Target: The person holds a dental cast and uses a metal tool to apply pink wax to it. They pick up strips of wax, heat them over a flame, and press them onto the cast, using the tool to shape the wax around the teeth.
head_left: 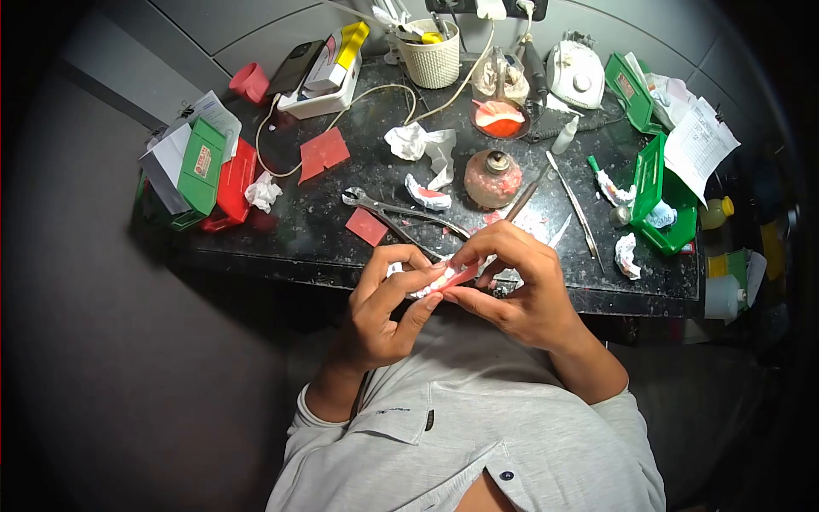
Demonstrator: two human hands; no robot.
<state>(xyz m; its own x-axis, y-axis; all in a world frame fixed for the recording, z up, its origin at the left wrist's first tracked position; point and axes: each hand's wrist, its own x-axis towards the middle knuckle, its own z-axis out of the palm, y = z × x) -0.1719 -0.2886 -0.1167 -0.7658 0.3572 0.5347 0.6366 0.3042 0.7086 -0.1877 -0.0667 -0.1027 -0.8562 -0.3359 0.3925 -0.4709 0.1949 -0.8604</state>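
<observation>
Both of my hands meet at the near edge of the dark worktop [324, 230]. My left hand [384, 299] cradles a small white dental cast with teeth [433, 284] between thumb and fingers. My right hand [512, 286] pinches a thin strip of pink wax [461, 276] against that cast. The fingers of both hands touch around the piece, and most of the cast is hidden by them.
Metal pliers [401, 213] lie just beyond my hands. A pink spirit lamp [492, 177], thin metal instruments [576, 205], red wax sheets [322, 154], crumpled tissues [418, 141], green boxes [661, 192], a white basket [432, 53] and a phone [294, 68] crowd the worktop.
</observation>
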